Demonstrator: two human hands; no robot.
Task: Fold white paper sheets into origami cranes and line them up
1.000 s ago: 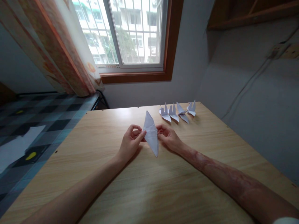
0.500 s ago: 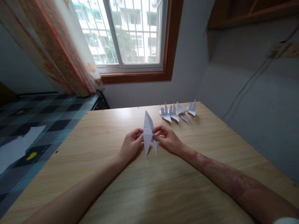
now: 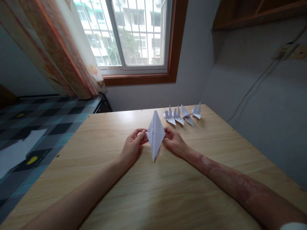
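the folded white paper (image 3: 155, 134), a long diamond shape, stands upright between the two hands above the middle of the worktop (image 3: 168, 191), its top point aimed at the far edge and its lower point just over the wood. the left hand (image 3: 133, 145) pinches the paper's left corner and the right hand (image 3: 174, 141) pinches its right corner, so the fingers of both hands are closed on the paper at its widest part. held by the two side corners like this, the flat face is turned to the camera and the centre crease runs straight up and down, probably so the person can see and line up the folds. the fingertips (image 3: 144, 133) of the left hand sit at the paper's left edge; most of the right hand's fingers are hidden behind the sheet. both forearms rest low over the worktop.

four finished paper birds (image 3: 182, 115) stand in a row at the far right of the worktop, well apart from the hands. a window (image 3: 134, 35) and curtain (image 3: 59, 48) lie beyond.
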